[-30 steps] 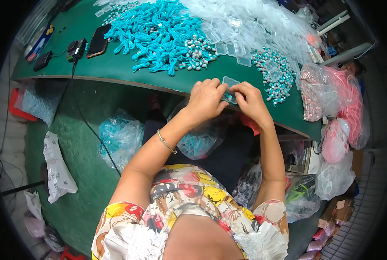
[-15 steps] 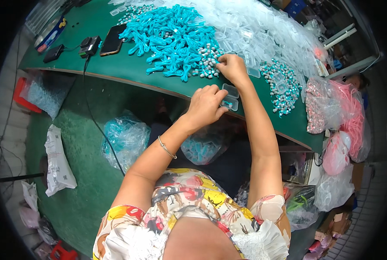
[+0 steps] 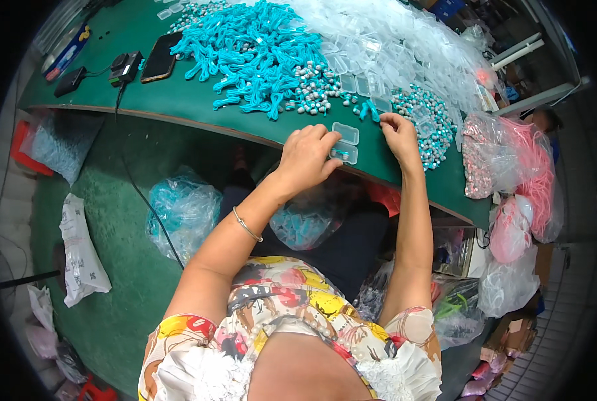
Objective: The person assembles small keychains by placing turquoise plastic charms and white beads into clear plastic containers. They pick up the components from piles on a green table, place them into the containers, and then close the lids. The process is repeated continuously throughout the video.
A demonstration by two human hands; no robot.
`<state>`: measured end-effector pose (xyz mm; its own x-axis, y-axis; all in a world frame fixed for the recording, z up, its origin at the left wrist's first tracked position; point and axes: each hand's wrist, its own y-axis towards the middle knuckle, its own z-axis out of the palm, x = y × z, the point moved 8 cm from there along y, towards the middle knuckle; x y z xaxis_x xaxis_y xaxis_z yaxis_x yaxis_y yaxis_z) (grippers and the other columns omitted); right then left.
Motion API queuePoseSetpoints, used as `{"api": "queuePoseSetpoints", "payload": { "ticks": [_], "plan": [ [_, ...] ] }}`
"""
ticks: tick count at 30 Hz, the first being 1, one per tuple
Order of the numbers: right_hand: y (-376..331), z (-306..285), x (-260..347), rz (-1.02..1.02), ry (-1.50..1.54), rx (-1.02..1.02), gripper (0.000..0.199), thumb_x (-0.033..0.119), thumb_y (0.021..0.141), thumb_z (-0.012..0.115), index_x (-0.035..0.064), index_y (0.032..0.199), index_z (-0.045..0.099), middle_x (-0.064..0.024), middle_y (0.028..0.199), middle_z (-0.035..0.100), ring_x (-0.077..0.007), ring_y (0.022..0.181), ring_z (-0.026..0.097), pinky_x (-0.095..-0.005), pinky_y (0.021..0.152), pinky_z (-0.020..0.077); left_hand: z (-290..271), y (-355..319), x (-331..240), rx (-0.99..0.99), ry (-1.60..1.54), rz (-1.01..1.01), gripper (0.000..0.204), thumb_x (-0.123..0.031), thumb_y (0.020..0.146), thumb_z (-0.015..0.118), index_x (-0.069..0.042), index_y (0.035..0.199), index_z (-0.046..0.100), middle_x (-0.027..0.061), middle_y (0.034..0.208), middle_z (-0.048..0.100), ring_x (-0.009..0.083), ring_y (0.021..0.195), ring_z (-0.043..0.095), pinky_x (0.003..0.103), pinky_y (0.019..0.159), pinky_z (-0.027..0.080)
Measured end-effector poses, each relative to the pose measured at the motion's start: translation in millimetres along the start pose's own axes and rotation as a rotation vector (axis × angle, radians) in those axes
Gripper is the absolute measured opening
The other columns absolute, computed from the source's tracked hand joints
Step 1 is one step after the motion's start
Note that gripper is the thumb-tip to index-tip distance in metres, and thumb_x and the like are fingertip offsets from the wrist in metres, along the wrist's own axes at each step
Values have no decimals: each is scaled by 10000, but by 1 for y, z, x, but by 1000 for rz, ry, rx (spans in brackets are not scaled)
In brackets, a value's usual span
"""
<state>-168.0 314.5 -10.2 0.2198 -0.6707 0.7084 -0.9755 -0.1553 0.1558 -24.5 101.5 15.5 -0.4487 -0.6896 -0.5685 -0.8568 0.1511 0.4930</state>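
hands work near the front edge of a green table (image 3: 178, 93). the left hand (image 3: 308, 155) holds the side of a small clear box (image 3: 345, 135), with its fingers and thumb close around it. the box is open and sits on the table, near the edge. its lid side points away from the person, and its near side has little blue and white bits (image 3: 339, 154) in it. the right hand (image 3: 401, 139) is to the right of the box, apart from it. its finger and thumb tips are close together, pinching the end of a little blue bundle (image 3: 370, 111). just past that hand is a pile of blue and silver beads (image 3: 432, 150). on the other side of the small box, farther back, there is a big heap of blue cords (image 3: 258, 57), with pale beads (image 3: 313, 87) beside it. many clear boxes (image 3: 405, 63) are piled behind. a black phone (image 3: 159, 59) lies left of the cords.
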Motion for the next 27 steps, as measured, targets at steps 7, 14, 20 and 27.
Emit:
{"api": "queuePoseSetpoints", "payload": {
  "ticks": [7, 14, 20, 27],
  "plan": [
    [0, 5, 38, -119, -396, -124, 252, 256, 800, 738, 68, 964, 701, -108, 883, 669, -291, 841, 660, -421, 731, 517, 0, 1, 0, 11, 8, -1, 440, -220, 734, 793, -97, 1118, 617, 88, 943, 577, 304, 941, 578, 429, 799, 446],
    [-1, 1, 27, -96, -427, -210, 195, 180, 761, 711, 68, 919, 698, -115, 864, 677, -295, 806, 662, -418, 722, 521, 0, 0, 1, -4, 3, 9, 427, -218, 730, 796, -98, 1096, 611, 87, 935, 574, 306, 941, 578, 429, 793, 446],
    [-40, -14, 24, -77, 89, -147, 171, 72, 762, 703, 29, 927, 699, -40, 827, 683, -114, 679, 591, -267, 631, 486, 0, 0, 4, -23, -30, 3, 431, -220, 713, 808, -96, 1078, 615, 77, 913, 572, 298, 928, 580, 424, 786, 444],
    [-58, -16, 56, -220, -111, -194, 157, 24, 754, 687, 26, 910, 691, -58, 811, 660, -115, 643, 565, -274, 596, 477, 2, 2, 6, -6, -36, -23, 451, -214, 703, 820, -93, 1084, 611, 74, 886, 573, 299, 916, 582, 425, 783, 444]
  ]
}}
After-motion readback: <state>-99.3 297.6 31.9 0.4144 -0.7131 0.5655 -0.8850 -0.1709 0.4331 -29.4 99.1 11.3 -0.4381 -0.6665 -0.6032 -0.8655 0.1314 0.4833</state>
